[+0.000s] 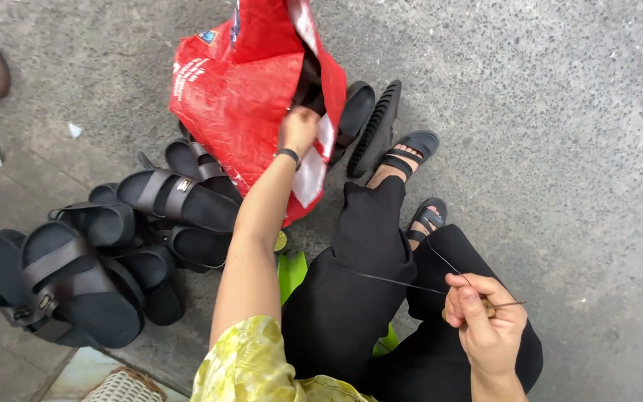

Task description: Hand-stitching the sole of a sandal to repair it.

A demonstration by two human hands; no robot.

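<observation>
While my left hand (299, 130) grips the rim of the red bag (240, 97) to hold it open above the sandal pile (91, 260) left of it, my right hand (485, 320) pinches a threaded awl (500, 305) clear over my knee.

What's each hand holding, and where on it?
Left hand grips the red bag at its open rim. Right hand pinches a thin awl-like tool with dark thread, near its handle.
</observation>
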